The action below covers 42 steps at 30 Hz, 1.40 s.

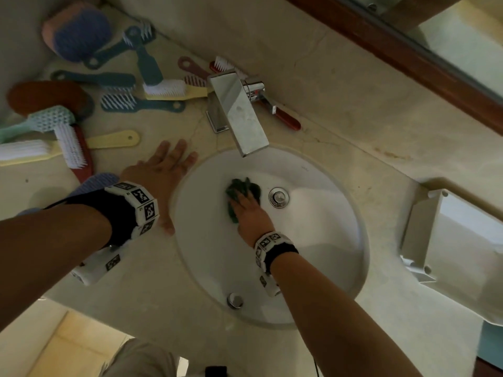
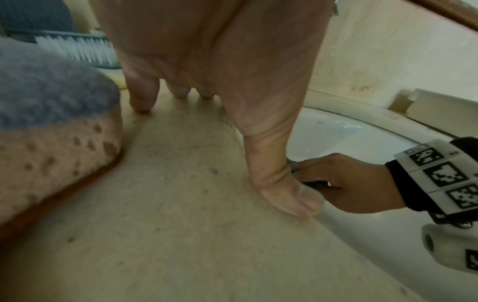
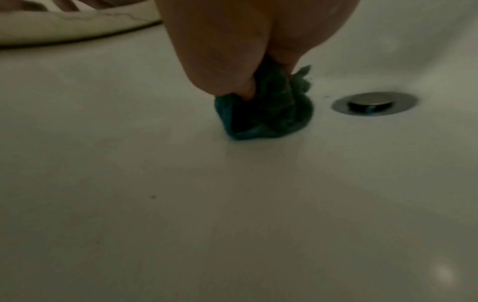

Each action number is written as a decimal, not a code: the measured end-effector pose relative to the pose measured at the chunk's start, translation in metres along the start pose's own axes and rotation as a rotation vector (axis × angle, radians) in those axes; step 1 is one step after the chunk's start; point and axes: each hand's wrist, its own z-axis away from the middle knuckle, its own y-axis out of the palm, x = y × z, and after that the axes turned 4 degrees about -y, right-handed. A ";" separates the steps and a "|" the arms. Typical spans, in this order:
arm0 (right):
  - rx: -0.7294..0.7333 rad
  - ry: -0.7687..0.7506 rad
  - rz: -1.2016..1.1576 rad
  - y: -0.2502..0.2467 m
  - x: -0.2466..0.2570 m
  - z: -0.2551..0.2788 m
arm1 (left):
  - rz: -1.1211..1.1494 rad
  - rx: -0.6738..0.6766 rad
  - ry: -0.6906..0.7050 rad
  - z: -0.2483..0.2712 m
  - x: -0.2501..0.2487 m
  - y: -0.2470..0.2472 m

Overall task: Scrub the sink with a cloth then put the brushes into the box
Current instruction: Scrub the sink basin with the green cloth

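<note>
While the right hand (image 1: pixel 249 213) presses the bunched green cloth (image 1: pixel 239 190) against the floor of the sink (image 1: pixel 340 240), its fingers are curled over the wad and pinch it from above, as the right wrist view shows. The cloth lies under and just ahead of those fingertips, with the metal drain plug (image 1: pixel 278 197) just beside them on the far side. The left hand (image 1: pixel 160 172) rests flat on the countertop (image 1: pixel 136 268) with fingers straight and spread, holding nothing; its thumb sits at the basin rim.

Recommended procedure: maintain firm downward pressure, work in overlapping strokes, and cover the sloped walls and the ring around the drain, not only the floor. Keep the flat hand planted for support.

Materials: the basin is smooth, glossy white ceramic, round in outline; the cloth is soft, crumpled and likely conforms well to curves. The counter is matt, veined stone. The brushes (image 1: pixel 114 102) lie scattered beyond the left fingertips, with plastic handles and stiff bristles. The white box (image 1: pixel 462 240) stands well apart, past the right fingers.
</note>
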 end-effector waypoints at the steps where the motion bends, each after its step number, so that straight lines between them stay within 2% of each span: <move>1: 0.034 -0.030 0.002 0.002 0.004 -0.003 | 0.001 -0.001 0.003 0.000 0.000 0.000; 3: 0.068 -0.014 0.036 0.005 0.002 -0.006 | 0.006 0.006 0.006 0.000 -0.001 0.000; 6: 0.010 0.048 0.124 -0.002 -0.020 -0.002 | 0.003 0.012 0.011 0.001 -0.003 -0.002; 12: 0.120 0.329 0.037 -0.014 -0.072 0.040 | 0.004 0.019 0.022 0.001 -0.002 -0.003; 14: 0.057 0.427 -0.058 -0.013 -0.080 0.055 | 0.005 0.023 0.017 0.002 -0.003 -0.003; 19: -0.262 0.647 -0.178 -0.034 -0.076 0.071 | 0.011 0.016 0.002 0.006 -0.003 -0.003; 21: -0.173 0.721 -0.196 -0.042 -0.079 0.073 | 0.014 0.015 0.006 0.006 -0.002 -0.003; 24: 0.017 0.716 -0.203 -0.032 -0.079 0.075 | 0.018 0.007 0.013 0.006 -0.002 -0.004; 27: 0.043 0.748 -0.128 -0.006 -0.069 0.065 | 0.026 0.010 0.020 0.005 -0.003 -0.005; 29: 0.040 0.789 -0.176 -0.001 -0.054 0.050 | 0.025 0.010 0.023 0.004 -0.004 -0.004; 35: -0.072 0.707 -0.282 -0.007 -0.023 0.014 | 0.011 0.017 0.003 0.002 -0.002 -0.004; 38: -0.138 0.484 -0.299 -0.007 -0.012 0.017 | -0.009 0.022 -0.001 0.001 -0.002 -0.004; 40: -0.132 0.331 -0.251 -0.012 -0.003 0.017 | -0.013 0.016 0.003 0.001 -0.003 -0.003; 42: -0.108 0.244 -0.198 -0.015 0.002 0.018 | -0.018 0.018 -0.001 0.002 -0.003 -0.004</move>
